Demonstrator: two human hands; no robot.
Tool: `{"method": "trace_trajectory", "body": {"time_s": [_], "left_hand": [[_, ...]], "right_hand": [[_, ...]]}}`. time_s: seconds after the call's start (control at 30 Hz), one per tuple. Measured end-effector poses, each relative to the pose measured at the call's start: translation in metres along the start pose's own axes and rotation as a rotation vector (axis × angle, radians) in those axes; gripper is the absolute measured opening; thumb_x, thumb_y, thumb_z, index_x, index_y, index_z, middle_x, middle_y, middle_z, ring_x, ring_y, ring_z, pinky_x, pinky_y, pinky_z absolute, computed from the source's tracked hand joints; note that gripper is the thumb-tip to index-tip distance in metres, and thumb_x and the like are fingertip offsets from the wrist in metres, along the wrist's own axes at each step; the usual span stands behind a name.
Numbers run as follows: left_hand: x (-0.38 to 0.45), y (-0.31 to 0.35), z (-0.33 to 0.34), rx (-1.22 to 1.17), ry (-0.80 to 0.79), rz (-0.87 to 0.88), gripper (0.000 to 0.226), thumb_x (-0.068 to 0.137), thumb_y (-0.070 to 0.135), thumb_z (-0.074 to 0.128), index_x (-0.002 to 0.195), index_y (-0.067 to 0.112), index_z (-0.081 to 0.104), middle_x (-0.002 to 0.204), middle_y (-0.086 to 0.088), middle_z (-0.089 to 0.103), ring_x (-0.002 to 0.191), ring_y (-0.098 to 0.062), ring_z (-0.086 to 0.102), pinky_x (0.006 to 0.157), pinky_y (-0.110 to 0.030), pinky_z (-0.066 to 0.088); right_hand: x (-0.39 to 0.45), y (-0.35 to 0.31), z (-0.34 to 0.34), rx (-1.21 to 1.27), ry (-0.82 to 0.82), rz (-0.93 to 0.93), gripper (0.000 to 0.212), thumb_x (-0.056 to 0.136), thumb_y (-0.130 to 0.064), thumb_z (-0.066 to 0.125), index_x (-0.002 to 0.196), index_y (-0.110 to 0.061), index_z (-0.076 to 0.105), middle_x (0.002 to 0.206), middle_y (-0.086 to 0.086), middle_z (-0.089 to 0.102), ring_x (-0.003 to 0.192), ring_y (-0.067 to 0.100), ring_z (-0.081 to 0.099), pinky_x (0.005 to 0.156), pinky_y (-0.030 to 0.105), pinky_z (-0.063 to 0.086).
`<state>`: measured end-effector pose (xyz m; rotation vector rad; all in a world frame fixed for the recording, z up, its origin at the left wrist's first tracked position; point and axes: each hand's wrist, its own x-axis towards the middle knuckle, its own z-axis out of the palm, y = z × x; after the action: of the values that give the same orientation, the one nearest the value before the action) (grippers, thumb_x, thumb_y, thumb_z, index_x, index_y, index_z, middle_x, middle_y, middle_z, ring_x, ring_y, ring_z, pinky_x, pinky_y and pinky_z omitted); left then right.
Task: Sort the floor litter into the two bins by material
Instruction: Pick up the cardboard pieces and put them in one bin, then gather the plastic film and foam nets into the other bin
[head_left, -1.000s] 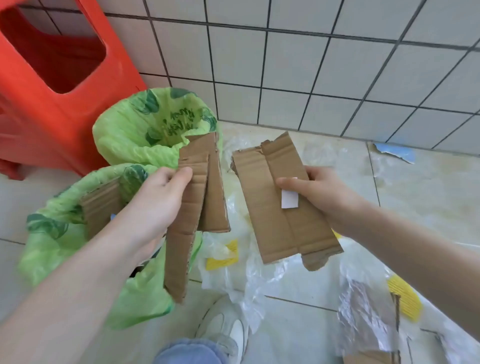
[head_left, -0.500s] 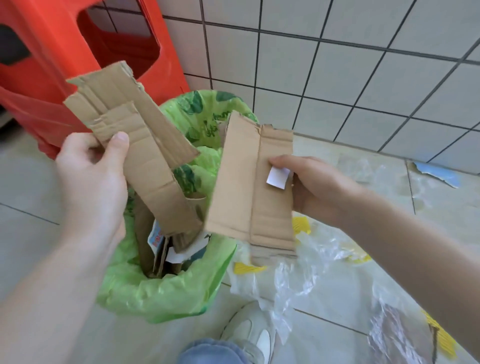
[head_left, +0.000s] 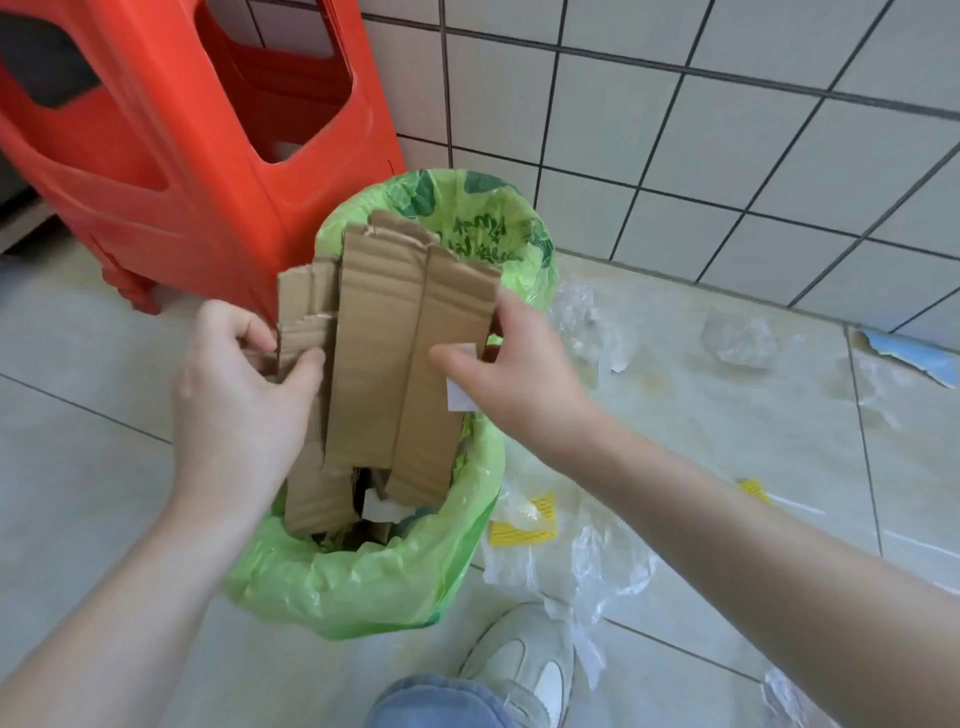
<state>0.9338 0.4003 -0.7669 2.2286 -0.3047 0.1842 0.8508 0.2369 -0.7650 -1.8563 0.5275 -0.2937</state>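
A bin lined with a green bag (head_left: 363, 587) stands on the floor below me, with cardboard scraps inside. My left hand (head_left: 239, 400) grips a narrow folded cardboard strip (head_left: 304, 312) by thumb and fingers, its lower end reaching into the near bin. My right hand (head_left: 514, 374) pinches a wider creased cardboard sheet (head_left: 395, 353) with a white label, held upright over the same bin beside the strip. A second green-lined bin (head_left: 493, 228) shows behind the cardboard, against the wall.
A red plastic stool (head_left: 197, 135) stands at the left against the tiled wall. Clear plastic wrap (head_left: 587, 556), yellow scraps (head_left: 522, 530) and a blue paper piece (head_left: 904, 353) lie on the floor to the right. My shoe (head_left: 524, 665) is just below the bin.
Both hands have brought their cardboard pieces together and lowered them into the near green bin. The view has shifted to look down into the bin.
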Motion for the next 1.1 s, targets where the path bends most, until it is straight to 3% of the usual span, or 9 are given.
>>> {"method": "trace_trajectory", "body": {"time_s": [0.1,0.2,0.37,0.5,0.57,0.73,0.93,1.03,1.1], "left_hand": [[-0.005,-0.012,0.001,0.142,-0.075,-0.001,0.039,0.078,0.019,0.070,0.102,0.017,0.040,0.086,-0.003,0.058,0.079,-0.034,0.057,0.069,-0.041,0.044],[-0.006,-0.020,0.001,0.270,-0.137,0.015,0.038,0.079,0.020,0.069,0.106,0.020,0.042,0.078,0.006,0.054,0.079,-0.035,0.058,0.066,-0.039,0.042],[-0.004,-0.027,-0.001,0.378,-0.193,0.088,0.012,0.080,0.025,0.064,0.081,0.021,0.053,0.071,-0.004,0.061,0.069,-0.036,0.056,0.062,-0.042,0.049],[-0.009,-0.019,-0.001,0.277,-0.195,0.100,0.012,0.084,0.029,0.056,0.077,0.022,0.050,0.065,-0.001,0.059,0.066,-0.035,0.053,0.063,-0.044,0.049],[-0.010,-0.011,-0.001,0.209,-0.170,0.089,0.008,0.086,0.034,0.057,0.089,0.027,0.055,0.074,0.006,0.063,0.072,-0.029,0.057,0.067,-0.043,0.049],[-0.007,-0.009,0.002,0.240,-0.131,0.129,0.025,0.082,0.042,0.067,0.100,0.024,0.062,0.087,0.001,0.067,0.082,-0.030,0.061,0.070,-0.041,0.050],[-0.010,-0.016,0.010,0.430,-0.159,0.166,0.031,0.080,0.034,0.072,0.068,0.015,0.051,0.057,-0.005,0.056,0.060,-0.032,0.051,0.050,-0.035,0.042],[-0.006,-0.012,0.009,0.436,-0.166,0.140,0.025,0.078,0.035,0.074,0.089,0.018,0.060,0.077,-0.006,0.065,0.075,-0.034,0.058,0.059,-0.037,0.047],[-0.006,-0.006,0.006,0.402,-0.153,0.158,0.039,0.076,0.033,0.075,0.108,0.021,0.058,0.099,-0.003,0.064,0.091,-0.032,0.059,0.069,-0.041,0.049]], "right_hand": [[-0.007,0.005,0.011,-0.168,-0.071,-0.018,0.017,0.083,-0.018,0.063,0.097,-0.014,0.054,0.067,-0.008,0.062,0.054,-0.005,0.059,0.051,0.023,0.051],[-0.010,0.007,0.019,-0.418,-0.100,-0.021,0.024,0.085,-0.029,0.062,0.079,-0.017,0.043,0.060,-0.007,0.050,0.055,0.007,0.051,0.048,0.029,0.042],[-0.003,0.013,0.019,-0.711,-0.052,-0.117,0.043,0.081,-0.054,0.062,0.080,-0.015,0.045,0.083,0.000,0.047,0.092,0.023,0.038,0.078,0.031,0.036],[0.003,0.017,0.011,-0.582,-0.035,0.011,0.065,0.069,-0.078,0.048,0.100,-0.021,0.060,0.095,-0.002,0.056,0.099,0.024,0.042,0.092,0.040,0.042],[0.004,0.018,0.006,-0.436,0.000,0.047,0.062,0.070,-0.074,0.050,0.098,-0.020,0.059,0.096,-0.002,0.061,0.098,0.024,0.051,0.087,0.043,0.047],[0.004,0.020,0.000,-0.362,-0.025,0.010,0.020,0.081,-0.027,0.063,0.093,-0.011,0.061,0.086,0.000,0.065,0.073,0.014,0.055,0.064,0.032,0.048],[-0.005,0.034,0.008,-0.656,-0.026,-0.082,0.024,0.084,-0.036,0.060,0.086,-0.014,0.052,0.089,0.003,0.059,0.089,0.027,0.049,0.074,0.039,0.046],[-0.007,0.034,0.004,-0.642,-0.010,-0.117,0.029,0.083,-0.040,0.062,0.092,-0.015,0.050,0.092,0.001,0.058,0.091,0.025,0.050,0.076,0.038,0.047],[-0.009,0.033,-0.003,-0.564,-0.023,-0.095,0.036,0.082,-0.044,0.064,0.103,-0.019,0.050,0.096,-0.003,0.058,0.092,0.019,0.052,0.077,0.034,0.047]]}}
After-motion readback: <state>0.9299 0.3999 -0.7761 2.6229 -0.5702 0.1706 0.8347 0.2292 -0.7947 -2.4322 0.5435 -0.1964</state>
